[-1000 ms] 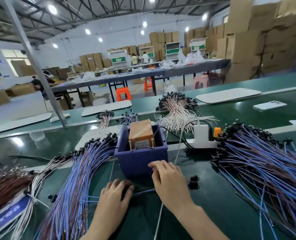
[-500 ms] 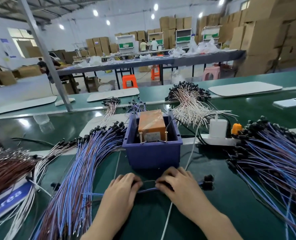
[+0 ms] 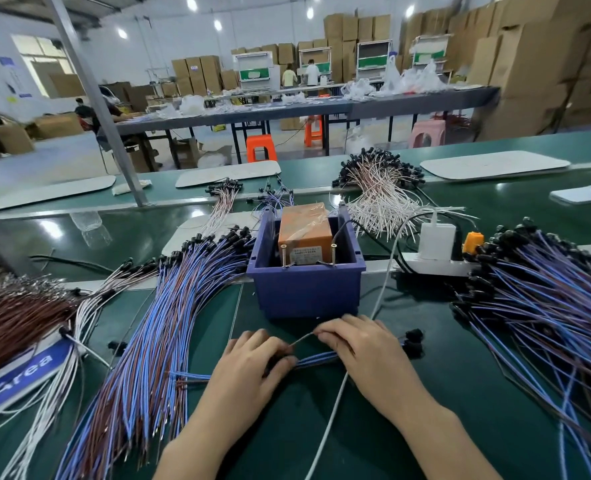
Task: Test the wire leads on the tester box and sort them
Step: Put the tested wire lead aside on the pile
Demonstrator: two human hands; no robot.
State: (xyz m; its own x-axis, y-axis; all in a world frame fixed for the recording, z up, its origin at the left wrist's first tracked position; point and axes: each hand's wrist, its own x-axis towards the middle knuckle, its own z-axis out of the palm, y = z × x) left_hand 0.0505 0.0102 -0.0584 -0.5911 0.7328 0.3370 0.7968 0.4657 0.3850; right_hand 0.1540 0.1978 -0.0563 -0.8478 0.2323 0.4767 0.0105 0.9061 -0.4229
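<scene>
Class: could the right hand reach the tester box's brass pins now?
Probably yes: the right hand lies before the open-topped tester box, brass pins at its near wall, though it holds wire leads.

A blue sign [image 3: 20, 372] at near left read "Area". Print on the tester box [image 3: 304, 230] label was illegible.

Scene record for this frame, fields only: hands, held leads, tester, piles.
left hand: grips one end of a small bundle of wire leads
right hand: fingers curled over the same bundle; black connectors stick out past it
tester box: orange unit sitting in a blue bin, just beyond the hands
brass posts: two, upright at the unit's front; held leads not on them
left pile: blue and brown leads, left of the bin
right pile: blue leads, right of the bin
far pile: pale leads behind the bin
</scene>
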